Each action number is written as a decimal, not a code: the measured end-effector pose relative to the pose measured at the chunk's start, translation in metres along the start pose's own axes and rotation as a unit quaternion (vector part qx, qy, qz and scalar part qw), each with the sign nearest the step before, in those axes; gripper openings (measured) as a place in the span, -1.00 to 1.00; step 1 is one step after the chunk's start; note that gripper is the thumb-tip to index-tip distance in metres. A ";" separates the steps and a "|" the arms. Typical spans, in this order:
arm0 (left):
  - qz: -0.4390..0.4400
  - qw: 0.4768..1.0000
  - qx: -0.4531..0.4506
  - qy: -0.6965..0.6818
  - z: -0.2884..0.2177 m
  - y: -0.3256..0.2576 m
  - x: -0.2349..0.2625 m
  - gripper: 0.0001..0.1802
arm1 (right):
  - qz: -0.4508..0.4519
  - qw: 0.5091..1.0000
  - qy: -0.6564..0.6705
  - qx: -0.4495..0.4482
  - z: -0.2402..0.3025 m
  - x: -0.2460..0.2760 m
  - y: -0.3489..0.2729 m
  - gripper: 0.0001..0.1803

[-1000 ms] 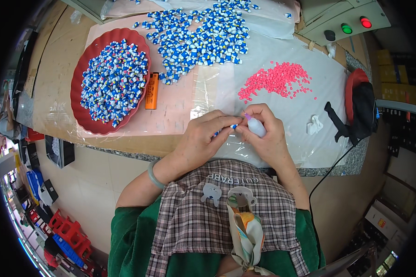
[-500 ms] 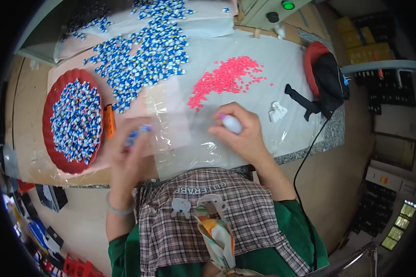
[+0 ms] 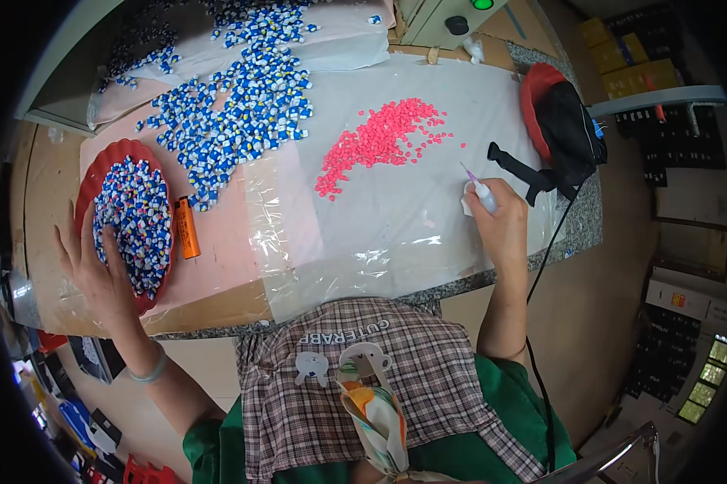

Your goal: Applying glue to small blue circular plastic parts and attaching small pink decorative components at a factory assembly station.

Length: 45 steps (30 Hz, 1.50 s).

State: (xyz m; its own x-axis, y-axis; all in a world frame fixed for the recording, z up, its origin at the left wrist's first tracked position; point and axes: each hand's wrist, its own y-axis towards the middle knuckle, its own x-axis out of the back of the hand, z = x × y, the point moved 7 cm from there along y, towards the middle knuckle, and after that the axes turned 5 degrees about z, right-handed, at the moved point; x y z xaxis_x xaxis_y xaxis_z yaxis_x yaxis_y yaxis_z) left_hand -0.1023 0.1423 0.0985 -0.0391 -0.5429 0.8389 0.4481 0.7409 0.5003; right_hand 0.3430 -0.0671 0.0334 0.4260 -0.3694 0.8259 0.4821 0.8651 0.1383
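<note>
Nearest you is your plaid apron (image 3: 363, 387), with the work table's edge just beyond it. At your left, the red scalloped tray (image 3: 99, 171) is heaped with small blue-and-white pieces (image 3: 142, 206), pink and yellow flecks among them. Your left hand (image 3: 97, 262) reaches over the tray's near left side, fingers spread wide; you show nothing gripped there, though whether the fingertips touch the pieces or the rim you cannot tell from here. An orange cylinder (image 3: 188, 230) lies just right of the tray.

At your right, your right hand (image 3: 505, 222) is curled around a small white squeeze bottle (image 3: 485, 198), its purple nozzle tilted up and to the left, above the pale sheet. A crumpled white tissue (image 3: 466, 202) shows partly behind that hand.

Farther off, loose pink bits (image 3: 380, 139) spread mid-sheet, and a black pouch (image 3: 567, 121) sits against a red dish (image 3: 533, 97). Beyond the tray, a larger scatter of blue-and-white pieces (image 3: 242, 113) runs back.

Half a second ago your left hand was short of the tray with pieces in its grasp, and your right hand was nearer the sheet's middle.
</note>
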 end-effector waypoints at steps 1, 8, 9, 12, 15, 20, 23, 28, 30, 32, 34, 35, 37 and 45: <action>0.001 1.000 0.002 0.002 -0.014 0.003 0.004 -0.72 | 0.004 0.996 0.081 -0.025 0.002 -0.001 -0.001 -0.87; 0.248 0.650 -0.029 -0.718 -0.191 -0.014 0.001 -0.75 | 0.125 0.874 0.461 -0.084 0.066 -0.050 -0.015 -0.91; 0.281 0.604 -0.018 -0.746 -0.209 -0.019 -0.002 -0.74 | 0.121 0.871 0.468 -0.093 0.073 -0.055 -0.016 -0.91; 0.329 0.567 0.030 -0.755 -0.231 -0.025 -0.018 -0.76 | 0.113 0.873 0.471 -0.062 0.086 -0.068 -0.019 -0.91; 0.402 0.520 0.040 -0.752 -0.241 -0.042 -0.035 -0.79 | 0.118 0.873 0.469 -0.063 0.092 -0.077 -0.021 -0.90; 0.371 0.446 0.108 -0.807 -0.234 -0.050 -0.049 -0.85 | 0.123 0.877 0.457 -0.080 0.094 -0.083 -0.019 -0.91; 0.338 0.396 0.149 -0.841 -0.218 -0.046 -0.052 -0.89 | 0.114 0.876 0.467 -0.039 0.094 -0.076 -0.016 -0.93; 0.334 0.376 0.188 -0.843 -0.206 -0.046 -0.055 -0.89 | 0.260 0.907 0.324 0.064 0.106 -0.083 -0.028 -0.81; 0.332 0.378 0.189 -0.844 -0.206 -0.047 -0.054 -0.87 | 0.272 0.909 0.310 0.061 0.109 -0.083 -0.027 -0.79; 0.330 0.378 0.189 -0.844 -0.205 -0.048 -0.054 -0.86 | 0.283 0.911 0.296 0.058 0.110 -0.085 -0.026 -0.77; 0.327 0.373 0.195 -0.846 -0.204 -0.050 -0.055 -0.84 | 0.296 0.908 0.281 0.096 0.116 -0.086 -0.026 -0.76; 0.327 0.373 0.196 -0.846 -0.204 -0.050 -0.055 -0.84 | 0.297 0.907 0.281 0.096 0.115 -0.087 -0.026 -0.76; 0.320 0.362 0.203 -0.852 -0.203 -0.050 -0.055 -0.83 | 0.262 0.911 0.293 0.127 0.116 -0.087 -0.026 -0.78; 0.337 0.428 0.131 -0.828 -0.200 -0.045 -0.051 -0.83 | 0.432 0.788 0.436 -0.054 0.105 -0.104 -0.038 -0.70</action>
State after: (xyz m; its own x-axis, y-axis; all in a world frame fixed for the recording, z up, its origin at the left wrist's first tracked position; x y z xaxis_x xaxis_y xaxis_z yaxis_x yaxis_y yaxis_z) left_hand 0.0581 0.0578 -0.0094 -0.6564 0.6936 -0.2968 0.7494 0.6448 -0.1505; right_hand 0.1999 -0.0259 0.0002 0.9720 0.2079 -0.1092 -0.2335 0.9050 -0.3555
